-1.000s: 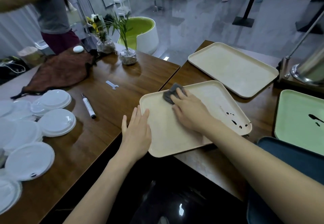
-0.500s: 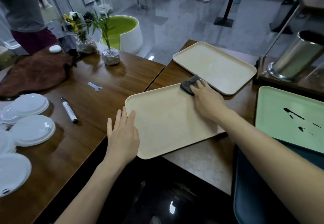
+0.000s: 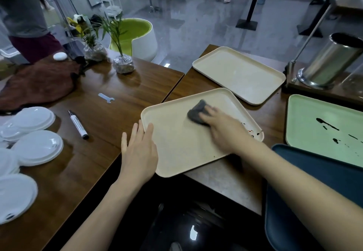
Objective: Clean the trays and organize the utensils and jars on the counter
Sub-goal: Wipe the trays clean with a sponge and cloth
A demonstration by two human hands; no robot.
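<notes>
Right hand (image 3: 225,131) motion-blurred; grey cloth (image 3: 195,114) partly under it; green tray (image 3: 324,129) cropped right.

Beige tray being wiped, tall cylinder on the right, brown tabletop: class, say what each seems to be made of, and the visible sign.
Beige tray: likely matte plastic or melamine; moulded rounded rim, faint speckle.
Tall cylinder: metal, probably brushed steel; grey streaked sheen.
Brown tabletop: glossy wood or wood-look laminate; grain lines and reflections.

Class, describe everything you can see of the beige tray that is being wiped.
The beige tray is a shallow rounded rectangle with a raised rim, plastic-looking, lying skewed on the counter. Dark spots mark its right corner. The left hand rests flat on its left edge; the right hand presses a grey cloth onto it.
</notes>
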